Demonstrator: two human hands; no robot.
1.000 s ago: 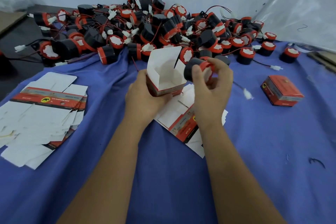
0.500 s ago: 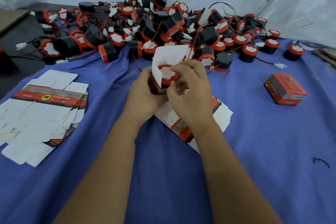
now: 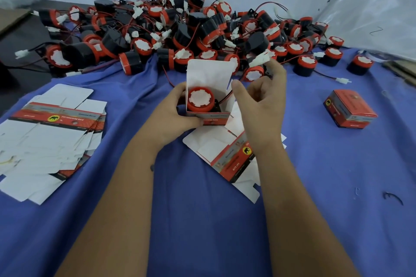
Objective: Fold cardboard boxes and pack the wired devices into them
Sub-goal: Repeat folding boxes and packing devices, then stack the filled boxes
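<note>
A small red-and-white cardboard box (image 3: 216, 117) stands open-topped at the centre of the blue cloth, its white lid flap upright. A black-and-red wired device (image 3: 200, 99) sits inside it, white face up. My left hand (image 3: 173, 112) grips the box from the left side. My right hand (image 3: 261, 101) is just right of the box, fingers curled round the device's red-and-black wire, whose white connector (image 3: 261, 60) sticks up above the fingers. Behind lies a big pile of loose wired devices (image 3: 180, 31).
A stack of flat unfolded boxes (image 3: 51, 132) lies at the left, and more flat boxes (image 3: 231, 155) lie under my right wrist. One closed packed box (image 3: 350, 108) stands at the right. Clear plastic sheeting (image 3: 371, 7) is at the back right.
My right hand carried the device from the air into the open box, then drew back to the right holding its wire. My left hand kept hold of the box.
</note>
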